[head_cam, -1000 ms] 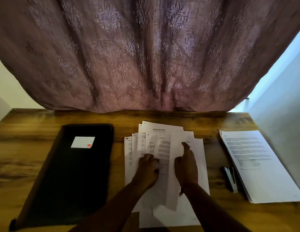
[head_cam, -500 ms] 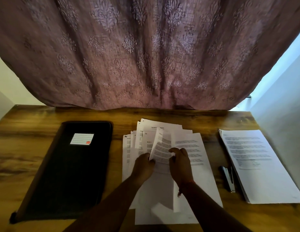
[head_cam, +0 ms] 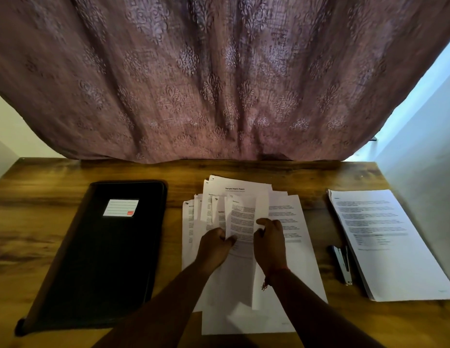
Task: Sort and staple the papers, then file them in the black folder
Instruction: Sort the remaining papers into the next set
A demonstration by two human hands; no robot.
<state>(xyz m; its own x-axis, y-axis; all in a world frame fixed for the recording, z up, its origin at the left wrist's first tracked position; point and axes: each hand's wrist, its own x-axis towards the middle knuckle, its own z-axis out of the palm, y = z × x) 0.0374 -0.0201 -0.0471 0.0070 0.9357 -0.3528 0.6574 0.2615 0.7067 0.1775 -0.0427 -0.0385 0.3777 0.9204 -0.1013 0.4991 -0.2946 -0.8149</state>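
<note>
Head view shows our left hand (head_cam: 214,244) and right hand (head_cam: 269,243) pinching one sheet (head_cam: 241,219) above the loose papers (head_cam: 289,247) mid-desk; we should lift it cleanly, check its heading, keeping the rest flat.

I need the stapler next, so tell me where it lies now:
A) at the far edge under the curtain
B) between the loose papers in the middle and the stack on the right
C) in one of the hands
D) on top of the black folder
B: the stapler lies on the table between the loose papers and the right stack, touched by neither hand.
</note>
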